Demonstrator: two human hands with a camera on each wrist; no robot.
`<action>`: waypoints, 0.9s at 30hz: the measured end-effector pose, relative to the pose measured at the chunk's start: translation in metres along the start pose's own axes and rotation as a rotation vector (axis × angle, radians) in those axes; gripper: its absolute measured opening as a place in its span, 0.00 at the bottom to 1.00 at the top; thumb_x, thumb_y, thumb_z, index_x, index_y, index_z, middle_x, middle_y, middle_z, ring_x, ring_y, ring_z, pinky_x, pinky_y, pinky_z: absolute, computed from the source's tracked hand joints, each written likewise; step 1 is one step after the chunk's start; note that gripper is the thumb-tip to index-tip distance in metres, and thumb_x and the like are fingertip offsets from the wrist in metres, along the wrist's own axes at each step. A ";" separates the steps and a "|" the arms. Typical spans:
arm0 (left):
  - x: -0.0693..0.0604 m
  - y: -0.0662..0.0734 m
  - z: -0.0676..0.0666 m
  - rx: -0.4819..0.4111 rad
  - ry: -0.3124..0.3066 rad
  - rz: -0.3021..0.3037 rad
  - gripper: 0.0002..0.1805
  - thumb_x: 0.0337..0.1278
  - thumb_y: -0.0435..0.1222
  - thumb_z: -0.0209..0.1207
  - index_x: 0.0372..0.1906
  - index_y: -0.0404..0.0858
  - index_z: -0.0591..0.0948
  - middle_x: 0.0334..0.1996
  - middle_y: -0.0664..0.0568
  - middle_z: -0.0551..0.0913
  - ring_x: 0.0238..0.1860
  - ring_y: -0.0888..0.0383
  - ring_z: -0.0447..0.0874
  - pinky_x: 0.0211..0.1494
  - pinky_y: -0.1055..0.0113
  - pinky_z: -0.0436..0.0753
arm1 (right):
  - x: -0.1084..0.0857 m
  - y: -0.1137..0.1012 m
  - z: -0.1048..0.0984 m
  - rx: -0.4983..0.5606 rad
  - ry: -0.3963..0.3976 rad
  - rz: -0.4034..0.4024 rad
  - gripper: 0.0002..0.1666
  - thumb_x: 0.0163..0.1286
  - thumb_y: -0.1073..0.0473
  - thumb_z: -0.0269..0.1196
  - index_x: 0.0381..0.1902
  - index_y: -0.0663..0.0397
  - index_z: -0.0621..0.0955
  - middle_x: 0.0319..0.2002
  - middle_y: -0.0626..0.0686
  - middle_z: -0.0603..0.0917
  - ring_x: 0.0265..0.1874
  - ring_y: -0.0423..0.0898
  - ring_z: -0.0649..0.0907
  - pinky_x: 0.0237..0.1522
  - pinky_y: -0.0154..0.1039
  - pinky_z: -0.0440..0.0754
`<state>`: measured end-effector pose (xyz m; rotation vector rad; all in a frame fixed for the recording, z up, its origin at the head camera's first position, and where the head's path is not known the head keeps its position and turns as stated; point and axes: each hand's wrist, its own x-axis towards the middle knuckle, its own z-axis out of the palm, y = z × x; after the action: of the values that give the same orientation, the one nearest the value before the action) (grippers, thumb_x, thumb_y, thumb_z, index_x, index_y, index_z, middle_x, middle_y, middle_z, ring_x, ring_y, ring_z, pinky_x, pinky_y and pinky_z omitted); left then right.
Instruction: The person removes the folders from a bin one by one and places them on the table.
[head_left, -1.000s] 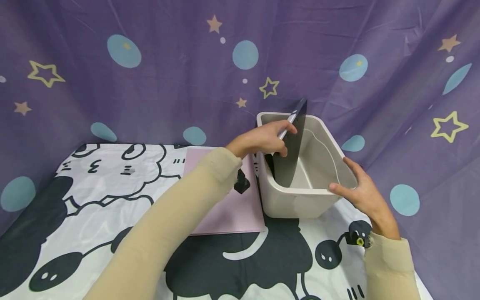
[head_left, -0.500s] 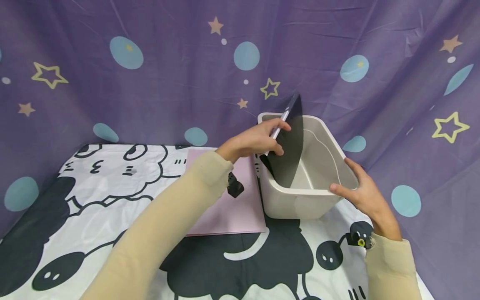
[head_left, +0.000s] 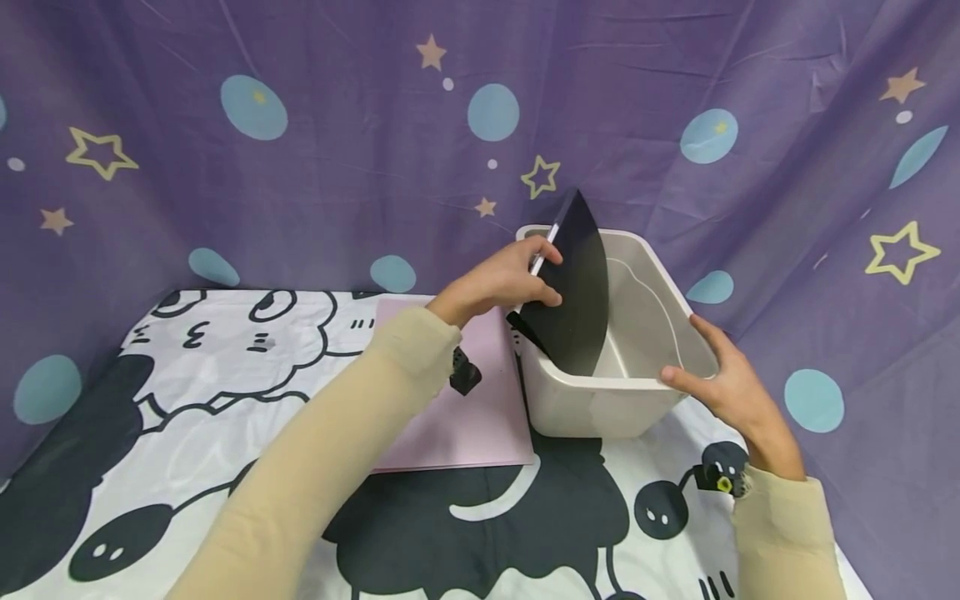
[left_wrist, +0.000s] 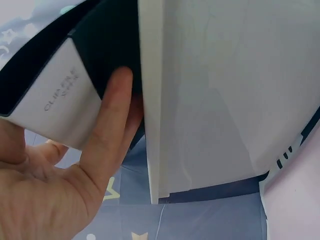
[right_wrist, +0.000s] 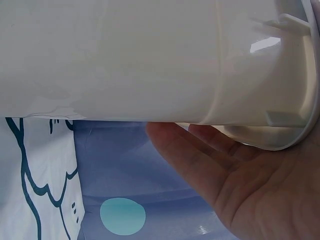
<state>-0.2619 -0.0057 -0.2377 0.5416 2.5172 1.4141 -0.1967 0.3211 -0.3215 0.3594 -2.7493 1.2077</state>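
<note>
Left hand (head_left: 504, 281) pinches and apparently guides the folder (head_left: 581, 300), its bottom hidden. Right hand (head_left: 726, 392) grips the bin (head_left: 592, 410) between the hands; steadiness seems needed next.

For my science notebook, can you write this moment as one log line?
left hand: grips file | right hand: holds bin | file: tilted, partly in bin | pink sheet: flat beside bin
</note>
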 end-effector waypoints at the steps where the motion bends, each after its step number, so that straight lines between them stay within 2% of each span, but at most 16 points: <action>1: 0.001 0.000 0.000 0.005 0.000 -0.001 0.32 0.45 0.32 0.70 0.59 0.43 0.71 0.55 0.48 0.71 0.52 0.53 0.69 0.52 0.62 0.73 | 0.000 0.000 0.000 -0.005 0.000 0.001 0.56 0.58 0.53 0.69 0.76 0.53 0.50 0.67 0.68 0.62 0.59 0.61 0.68 0.55 0.59 0.64; 3: 0.003 -0.001 0.000 0.017 -0.011 0.004 0.36 0.44 0.32 0.71 0.61 0.44 0.70 0.60 0.49 0.68 0.55 0.54 0.67 0.55 0.62 0.71 | 0.000 0.000 0.000 -0.009 0.000 0.006 0.56 0.58 0.52 0.69 0.76 0.53 0.50 0.67 0.67 0.62 0.59 0.61 0.68 0.56 0.58 0.64; 6: 0.004 -0.003 -0.002 0.009 -0.040 0.004 0.41 0.42 0.31 0.71 0.65 0.47 0.68 0.64 0.50 0.65 0.53 0.55 0.65 0.53 0.63 0.71 | 0.001 -0.001 0.000 -0.012 -0.001 0.005 0.56 0.58 0.52 0.69 0.76 0.53 0.50 0.67 0.67 0.62 0.59 0.60 0.68 0.56 0.58 0.64; 8: 0.004 -0.004 -0.003 -0.003 -0.052 -0.005 0.41 0.42 0.31 0.71 0.66 0.49 0.68 0.64 0.50 0.63 0.43 0.53 0.68 0.47 0.63 0.72 | 0.001 -0.001 -0.001 -0.010 -0.001 0.000 0.56 0.58 0.53 0.70 0.76 0.53 0.50 0.67 0.68 0.62 0.59 0.60 0.68 0.56 0.58 0.64; 10: 0.004 -0.005 -0.003 -0.009 -0.049 -0.017 0.40 0.42 0.31 0.71 0.65 0.50 0.69 0.64 0.51 0.63 0.39 0.56 0.66 0.44 0.65 0.72 | 0.001 -0.001 -0.002 -0.011 -0.001 -0.009 0.56 0.58 0.53 0.70 0.76 0.54 0.50 0.67 0.68 0.62 0.59 0.61 0.68 0.56 0.59 0.63; 11: 0.003 -0.005 -0.003 -0.024 -0.051 -0.025 0.39 0.43 0.30 0.71 0.64 0.50 0.70 0.64 0.51 0.62 0.34 0.56 0.65 0.41 0.65 0.72 | 0.001 -0.001 -0.002 -0.012 -0.002 -0.010 0.56 0.58 0.53 0.70 0.76 0.54 0.50 0.67 0.68 0.62 0.59 0.61 0.68 0.56 0.59 0.63; 13: 0.003 -0.006 -0.002 -0.065 -0.055 -0.035 0.38 0.44 0.29 0.70 0.64 0.50 0.70 0.64 0.50 0.62 0.24 0.57 0.62 0.33 0.64 0.71 | 0.001 -0.001 -0.003 -0.011 -0.005 -0.018 0.56 0.58 0.53 0.70 0.76 0.54 0.50 0.67 0.69 0.62 0.59 0.62 0.68 0.55 0.60 0.63; 15: 0.003 -0.007 -0.001 -0.101 -0.058 -0.039 0.38 0.45 0.28 0.70 0.64 0.50 0.70 0.65 0.48 0.61 0.20 0.60 0.61 0.29 0.66 0.69 | 0.000 -0.001 -0.003 -0.014 -0.007 -0.015 0.56 0.58 0.53 0.69 0.76 0.54 0.50 0.67 0.69 0.62 0.59 0.62 0.68 0.55 0.61 0.63; 17: 0.003 -0.007 0.000 -0.149 -0.067 -0.044 0.38 0.45 0.27 0.69 0.64 0.49 0.69 0.64 0.46 0.61 0.13 0.59 0.55 0.22 0.66 0.66 | 0.000 -0.001 -0.002 -0.011 -0.010 -0.009 0.56 0.58 0.52 0.69 0.76 0.54 0.49 0.67 0.69 0.62 0.59 0.62 0.68 0.55 0.61 0.63; 24: 0.003 -0.010 0.000 -0.199 -0.061 -0.043 0.38 0.45 0.27 0.69 0.64 0.49 0.70 0.58 0.42 0.65 0.10 0.61 0.54 0.17 0.70 0.61 | -0.001 -0.001 0.000 -0.009 -0.006 0.003 0.56 0.59 0.51 0.69 0.76 0.55 0.49 0.66 0.68 0.63 0.58 0.61 0.69 0.55 0.59 0.64; 27: 0.004 -0.011 0.000 -0.218 -0.051 -0.040 0.39 0.44 0.26 0.70 0.64 0.49 0.70 0.60 0.43 0.64 0.11 0.62 0.54 0.17 0.70 0.61 | -0.001 -0.002 0.000 0.001 -0.010 0.007 0.56 0.59 0.51 0.69 0.76 0.54 0.49 0.66 0.69 0.62 0.58 0.62 0.68 0.55 0.60 0.64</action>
<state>-0.2679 -0.0092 -0.2468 0.4770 2.2838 1.6121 -0.1954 0.3201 -0.3204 0.3570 -2.7607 1.2119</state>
